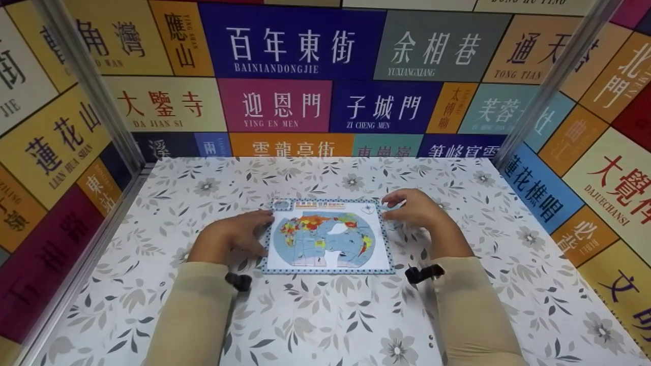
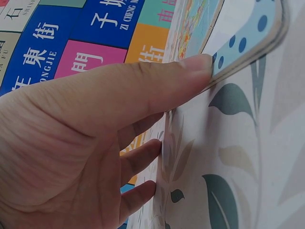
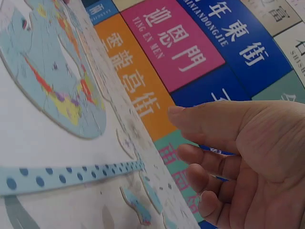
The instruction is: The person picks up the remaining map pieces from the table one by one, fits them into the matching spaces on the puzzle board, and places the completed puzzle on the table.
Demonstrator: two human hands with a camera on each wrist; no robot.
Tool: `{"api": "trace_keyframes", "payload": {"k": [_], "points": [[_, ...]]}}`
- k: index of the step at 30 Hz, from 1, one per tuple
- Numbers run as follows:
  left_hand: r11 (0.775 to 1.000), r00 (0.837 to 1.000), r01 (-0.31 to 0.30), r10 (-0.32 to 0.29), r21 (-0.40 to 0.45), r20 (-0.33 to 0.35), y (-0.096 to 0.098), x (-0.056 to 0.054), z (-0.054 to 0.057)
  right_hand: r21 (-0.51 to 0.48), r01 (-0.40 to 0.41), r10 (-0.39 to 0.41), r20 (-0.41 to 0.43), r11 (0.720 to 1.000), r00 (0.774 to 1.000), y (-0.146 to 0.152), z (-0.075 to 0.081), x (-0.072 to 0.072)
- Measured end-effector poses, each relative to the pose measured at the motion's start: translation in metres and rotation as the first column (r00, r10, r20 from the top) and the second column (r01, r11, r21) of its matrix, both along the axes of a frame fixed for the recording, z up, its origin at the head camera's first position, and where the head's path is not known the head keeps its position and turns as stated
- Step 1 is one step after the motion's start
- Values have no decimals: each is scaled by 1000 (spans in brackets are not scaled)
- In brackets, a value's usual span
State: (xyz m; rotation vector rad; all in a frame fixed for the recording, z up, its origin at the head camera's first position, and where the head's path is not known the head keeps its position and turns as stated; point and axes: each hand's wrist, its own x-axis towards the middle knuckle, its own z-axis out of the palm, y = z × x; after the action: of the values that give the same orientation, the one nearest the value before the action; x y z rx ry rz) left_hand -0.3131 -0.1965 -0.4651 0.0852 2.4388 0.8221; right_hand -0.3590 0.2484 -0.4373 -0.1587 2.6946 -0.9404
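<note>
A world-map jigsaw puzzle lies flat on the table, with a blue dotted border. White base shows through at two places in its map. My left hand rests along the puzzle's left side. In the left wrist view its thumb touches the dotted edge, while the other fingers extend behind, partly hidden. Beside the upper right edge is my right hand, palm inward and fingers loosely bent, with nothing visible in its grasp. Loose puzzle pieces lie just outside the dotted border, near that hand in the right wrist view.
The table wears a white cover with a grey leaf and flower print. Panels with colourful lettering rise behind and on both sides, with metal posts at the corners.
</note>
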Motion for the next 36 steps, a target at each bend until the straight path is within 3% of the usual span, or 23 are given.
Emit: {"api": "trace_keyframes", "payload": {"k": [3,11,26,33,36], "points": [[999,999,37,-37,-6,-24,0,0,0,5,17,-17,19,1000,1000,4,-4,-2],[1000,1000,13,-13,-6,-1,2,0,2,2,53,-53,51,999,997,17,-11,-6],[1000,1000,-13,13,-14,16,1,0,3,-6,32,-31,90,999,995,36,-28,-12],[999,1000,6,-7,-36,-23,2,0,1,-29,70,-65,153,997,986,37,-31,-9],[999,1000,-4,3,-39,-16,2,0,1,5,76,-76,138,997,987,35,-32,-9]]}}
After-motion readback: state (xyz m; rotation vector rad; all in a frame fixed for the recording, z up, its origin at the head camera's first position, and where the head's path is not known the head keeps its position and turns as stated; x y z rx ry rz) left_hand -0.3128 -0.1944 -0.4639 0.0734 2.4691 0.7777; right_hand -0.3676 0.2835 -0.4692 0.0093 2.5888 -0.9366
